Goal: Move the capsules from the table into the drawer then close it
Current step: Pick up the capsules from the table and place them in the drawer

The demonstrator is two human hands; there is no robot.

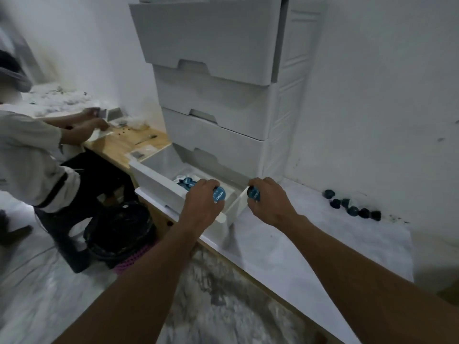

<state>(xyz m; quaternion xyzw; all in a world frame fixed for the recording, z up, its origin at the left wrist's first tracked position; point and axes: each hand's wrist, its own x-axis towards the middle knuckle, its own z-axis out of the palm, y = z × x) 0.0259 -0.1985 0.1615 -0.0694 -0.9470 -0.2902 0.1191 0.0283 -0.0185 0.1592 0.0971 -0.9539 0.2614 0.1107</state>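
Two capsules in hand: left hand (202,203) grips a blue capsule (219,194) over the open drawer (159,181); right hand (269,203) grips another (253,193) just at its right wall. Risk: right one clips the wall, drops onto the surface (285,244). Lid print blurred, unreadable. Loose capsules (352,207) remain at 3 o'clock; some already in drawer.

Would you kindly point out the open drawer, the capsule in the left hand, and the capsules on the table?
open drawer (159,188): head view, front wall.
capsule in the left hand (219,194): head view, blue lid.
capsules on the table (352,211): head view, one capsule's top.
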